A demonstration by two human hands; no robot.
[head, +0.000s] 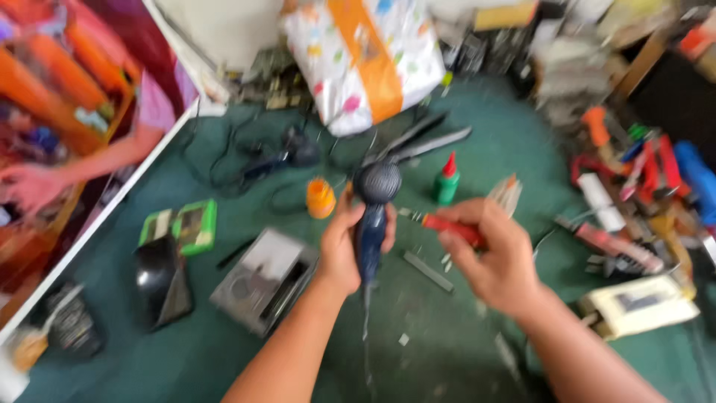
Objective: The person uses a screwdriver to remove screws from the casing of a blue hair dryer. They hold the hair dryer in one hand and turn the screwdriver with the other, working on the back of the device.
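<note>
My left hand (344,246) grips the dark blue handle of a hair dryer (373,216), held upright with its round mesh end on top. My right hand (488,254) is closed around a red-handled screwdriver (447,225) whose metal tip points left at the dryer's neck, just below the mesh head. Both hands hover over a green work surface (462,343). The picture is blurred.
Around the hands lie an orange bottle (321,198), a green bottle with a red cap (446,181), a grey metal unit (262,280), a green-framed box (186,226), black cables (246,160) and tools (641,172) at right. Another person's arm (82,164) reaches at the left.
</note>
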